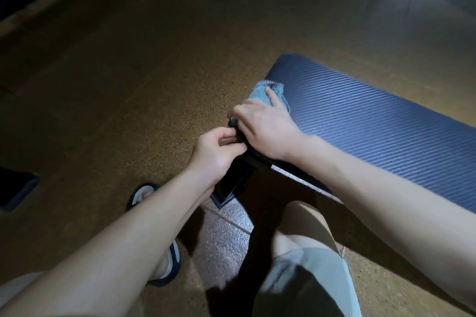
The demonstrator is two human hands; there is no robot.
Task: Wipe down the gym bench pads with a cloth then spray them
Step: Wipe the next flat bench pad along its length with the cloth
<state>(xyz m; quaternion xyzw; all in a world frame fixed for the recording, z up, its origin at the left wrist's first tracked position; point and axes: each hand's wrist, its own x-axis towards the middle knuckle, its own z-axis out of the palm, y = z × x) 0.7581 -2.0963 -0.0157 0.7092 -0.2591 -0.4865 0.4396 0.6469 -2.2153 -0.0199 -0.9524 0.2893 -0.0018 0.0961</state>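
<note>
Person is crouching at the near-left end of the bench pad (373,121), which is lying low over the speckled floor (128,85). Right hand (268,127) is resting on the light blue cloth (262,92), fingers (273,95) looking mostly straight and spread, pressing it flat onto the pad's end corner rather than clutching it. Left hand (219,149) is sitting just beside it, fingers curled and pinching something small and dark at the pad edge; can't tell exactly what, possibly a fold of the pad cover or part of the black frame (231,183) underneath. Key geometry: pad's long axis is running away from the hands toward the right and slightly nearer the camera, so nearly all unwiped surface is lying to the right of the cloth. Right hand is the nearer one and already on the cloth, so my read is it'll be doing the sweep along that axis, left hand steadying. Wiping looks barely begun. No spray bottle in view.
</note>
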